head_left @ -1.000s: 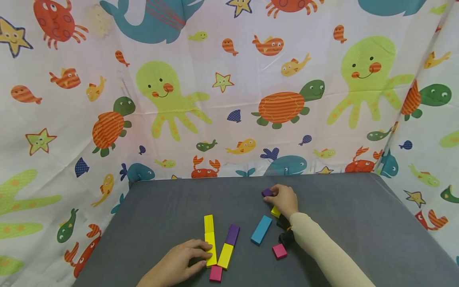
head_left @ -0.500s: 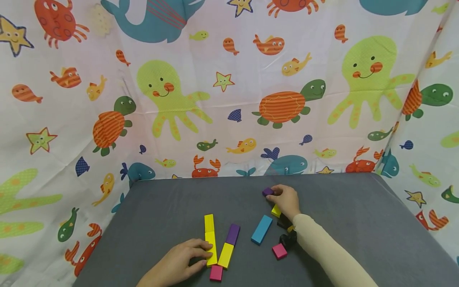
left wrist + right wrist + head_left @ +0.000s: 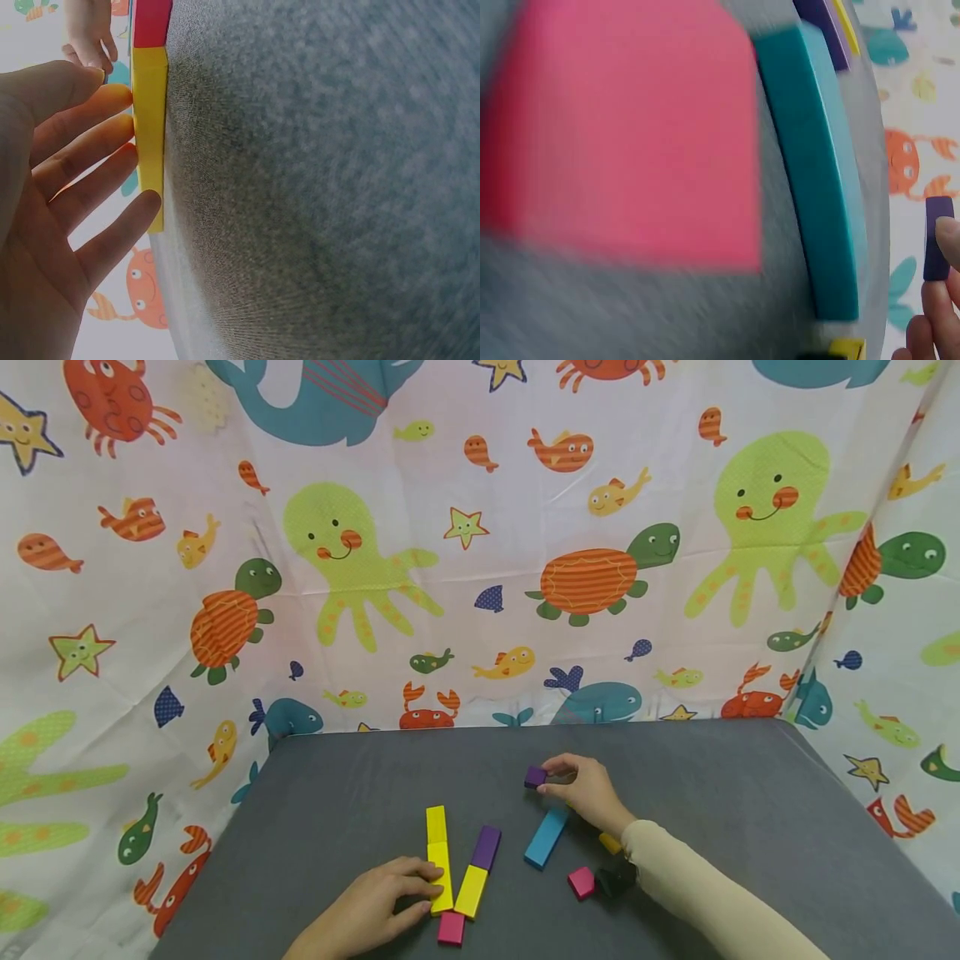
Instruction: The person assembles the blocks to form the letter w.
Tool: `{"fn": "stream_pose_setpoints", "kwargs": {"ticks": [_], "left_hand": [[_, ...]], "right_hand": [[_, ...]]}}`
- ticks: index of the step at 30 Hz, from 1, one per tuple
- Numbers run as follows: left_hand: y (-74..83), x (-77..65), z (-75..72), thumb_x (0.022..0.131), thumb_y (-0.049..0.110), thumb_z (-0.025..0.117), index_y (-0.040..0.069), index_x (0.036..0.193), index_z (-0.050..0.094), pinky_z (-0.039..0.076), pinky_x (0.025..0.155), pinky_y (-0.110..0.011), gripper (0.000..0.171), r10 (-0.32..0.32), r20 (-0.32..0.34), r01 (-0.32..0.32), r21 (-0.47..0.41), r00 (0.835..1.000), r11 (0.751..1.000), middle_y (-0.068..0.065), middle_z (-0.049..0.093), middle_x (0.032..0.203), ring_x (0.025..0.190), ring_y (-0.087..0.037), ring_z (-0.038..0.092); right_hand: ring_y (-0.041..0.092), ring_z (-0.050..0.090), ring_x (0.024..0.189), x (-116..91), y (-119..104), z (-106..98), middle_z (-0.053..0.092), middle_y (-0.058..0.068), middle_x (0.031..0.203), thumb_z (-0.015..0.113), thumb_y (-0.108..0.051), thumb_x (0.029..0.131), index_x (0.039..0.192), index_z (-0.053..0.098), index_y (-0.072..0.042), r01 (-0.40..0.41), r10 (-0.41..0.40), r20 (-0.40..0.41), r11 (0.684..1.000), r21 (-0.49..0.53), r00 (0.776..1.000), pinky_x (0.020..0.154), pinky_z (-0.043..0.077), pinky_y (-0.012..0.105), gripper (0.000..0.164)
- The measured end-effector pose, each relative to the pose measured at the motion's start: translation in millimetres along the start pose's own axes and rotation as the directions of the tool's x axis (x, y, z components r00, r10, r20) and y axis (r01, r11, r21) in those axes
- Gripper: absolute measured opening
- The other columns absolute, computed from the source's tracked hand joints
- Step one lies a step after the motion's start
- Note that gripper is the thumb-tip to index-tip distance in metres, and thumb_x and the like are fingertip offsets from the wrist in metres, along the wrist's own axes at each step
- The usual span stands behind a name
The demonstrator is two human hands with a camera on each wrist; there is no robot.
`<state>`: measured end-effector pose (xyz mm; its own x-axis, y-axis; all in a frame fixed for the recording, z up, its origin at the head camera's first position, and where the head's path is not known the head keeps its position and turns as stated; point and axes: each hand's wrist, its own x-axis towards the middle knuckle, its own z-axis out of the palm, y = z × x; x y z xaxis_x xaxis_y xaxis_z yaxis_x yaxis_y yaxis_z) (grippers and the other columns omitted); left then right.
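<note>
My right hand (image 3: 588,792) pinches a small purple block (image 3: 535,777) between thumb and fingers, beyond a blue block (image 3: 546,837). The right wrist view also shows this purple block (image 3: 934,251) at its right edge. With fingers fairly straight, my left hand (image 3: 378,906) touches the side of a long yellow block (image 3: 441,881); in the left wrist view the fingertips (image 3: 147,202) rest along it. A shorter yellow block (image 3: 437,823) continues that line away from me. Beside it, another yellow block (image 3: 471,892) and a purple block (image 3: 487,848) form a slanted line. A pink block (image 3: 451,929) sits at their near ends.
Near my right forearm lies a second pink block (image 3: 581,883), large in the right wrist view. My right arm partly covers a yellow block (image 3: 610,843) and the black wrist camera (image 3: 615,878). A sea-animal printed cloth (image 3: 480,610) hangs behind the grey table (image 3: 360,793).
My right hand has carried the small purple block to the left and a little toward me, over the far end of the blue block's area. The left hand keeps its place.
</note>
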<state>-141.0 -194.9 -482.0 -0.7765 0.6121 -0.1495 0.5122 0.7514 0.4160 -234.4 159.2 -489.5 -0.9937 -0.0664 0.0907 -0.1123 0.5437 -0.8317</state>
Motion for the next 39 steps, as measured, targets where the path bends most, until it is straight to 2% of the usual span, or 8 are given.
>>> {"fn": "stream_pose_setpoints", "kwargs": {"ticks": [7, 14, 19, 39], "left_hand": [[0.0, -1.5, -0.2, 0.093, 0.043, 0.064, 0.035, 0.117, 0.072, 0.054, 0.101, -0.042, 0.026, 0.01, -0.007, -0.01, 0.002, 1.0, 1.0, 0.017, 0.062, 0.129, 0.118, -0.01, 0.06], [-0.2, -2.1, 1.1, 0.094, 0.043, 0.064, 0.035, 0.118, 0.071, 0.055, 0.1, -0.043, 0.026, 0.022, -0.013, -0.022, -0.001, 1.0, 1.0, 0.016, 0.062, 0.129, 0.118, -0.01, 0.06], [-0.4, -1.6, 2.0, 0.094, 0.043, 0.064, 0.035, 0.118, 0.071, 0.055, 0.1, -0.043, 0.026, 0.017, -0.011, -0.017, 0.0, 1.0, 1.0, 0.016, 0.062, 0.129, 0.117, -0.01, 0.06], [0.0, 0.0, 1.2, 0.094, 0.043, 0.063, 0.035, 0.118, 0.071, 0.054, 0.101, -0.043, 0.026, 0.002, -0.003, -0.002, 0.002, 1.0, 1.0, 0.017, 0.062, 0.129, 0.118, -0.009, 0.059]], "right_hand": [[0.017, 0.064, 0.098, -14, -10, 19, 0.072, -0.004, 0.103, 0.083, -0.022, 0.08, 0.104, 0.074, -0.022, 0.015, -0.016, 0.087, 1.0, 0.007, 0.996, 0.084, 0.055, 0.029, 0.026], [0.014, 0.061, 0.089, -18, -12, 34, 0.072, 0.0, 0.1, 0.081, -0.019, 0.081, 0.106, 0.073, -0.017, 0.064, -0.066, 0.134, 0.998, 0.021, 0.989, 0.079, 0.053, 0.018, 0.026], [0.012, 0.059, 0.085, -18, -10, 42, 0.071, 0.001, 0.098, 0.08, -0.019, 0.082, 0.106, 0.073, -0.017, 0.071, -0.072, 0.153, 0.997, 0.012, 0.986, 0.077, 0.052, 0.017, 0.024], [0.014, 0.059, 0.09, -19, -12, 46, 0.071, -0.001, 0.099, 0.079, -0.018, 0.083, 0.107, 0.074, -0.017, 0.094, -0.084, 0.2, 0.995, -0.043, 0.976, 0.08, 0.052, 0.023, 0.024]]}}
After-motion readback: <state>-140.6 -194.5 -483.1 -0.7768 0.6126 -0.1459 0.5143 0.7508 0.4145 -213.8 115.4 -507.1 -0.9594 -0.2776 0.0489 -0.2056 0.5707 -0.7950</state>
